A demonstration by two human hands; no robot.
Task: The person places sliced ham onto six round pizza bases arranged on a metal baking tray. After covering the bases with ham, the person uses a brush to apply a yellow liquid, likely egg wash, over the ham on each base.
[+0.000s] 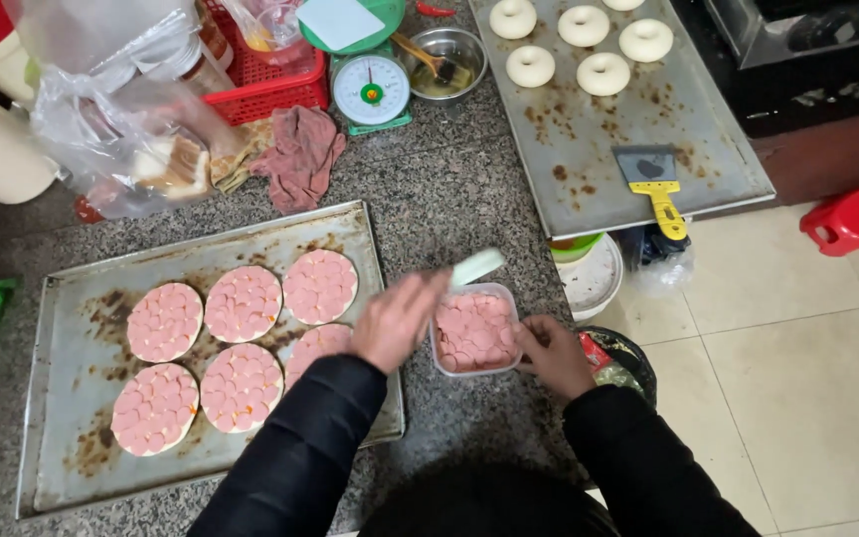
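So mid-frame, the left hand [397,320] pinches a pale green scraper [476,267] over the plastic tub [475,333] of pink sausage slices, while the right hand [553,354] curls around the tub's edge.

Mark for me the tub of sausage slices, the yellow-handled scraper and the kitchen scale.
Tub of sausage slices [476,333], head view, on the pink slices inside the tub.
Yellow-handled scraper [657,184], head view, where the metal blade meets the handle.
Kitchen scale [371,90], head view, centre of the round dial.
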